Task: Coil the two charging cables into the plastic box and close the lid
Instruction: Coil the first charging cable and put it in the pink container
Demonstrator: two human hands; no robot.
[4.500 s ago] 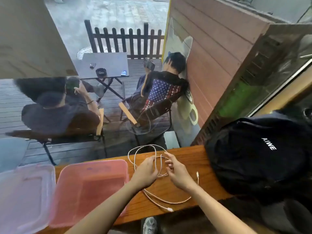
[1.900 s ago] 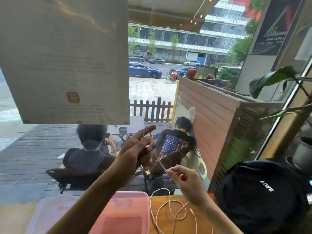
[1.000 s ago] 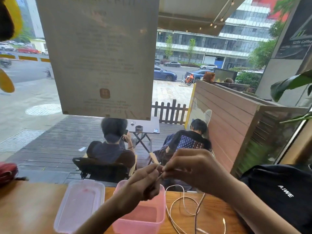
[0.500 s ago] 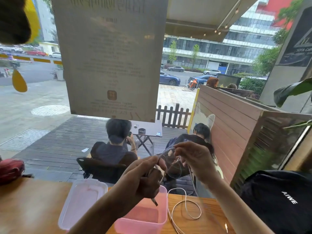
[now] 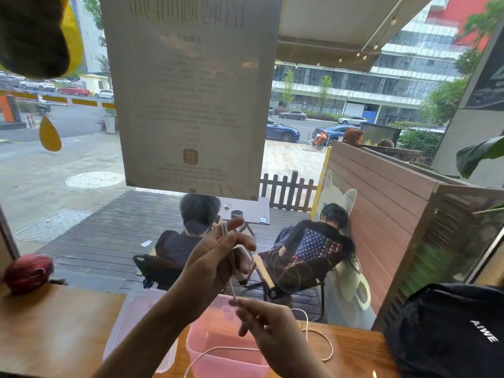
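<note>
here, thin white cable (image 5: 231, 271) pinched taut, translucent pink box (image 5: 207, 342)

Wooden counter (image 5: 54, 328) under pink box (image 5: 226, 350), lid (image 5: 128, 323), backpack (image 5: 447, 331).

Both forearms are bare to the frame's edge, no sleeves, rings or watch showing.

since half a second ago the right hand (image 5: 275, 332) has dropped from above the left hand (image 5: 218, 257) to below it, over the pink box (image 5: 218, 358), pinching the white cable (image 5: 233, 291). the left hand has risen, the cable now wound over its fingers (image 5: 226, 230). loops on the tabletop (image 5: 54, 323) have shrunk.
</note>
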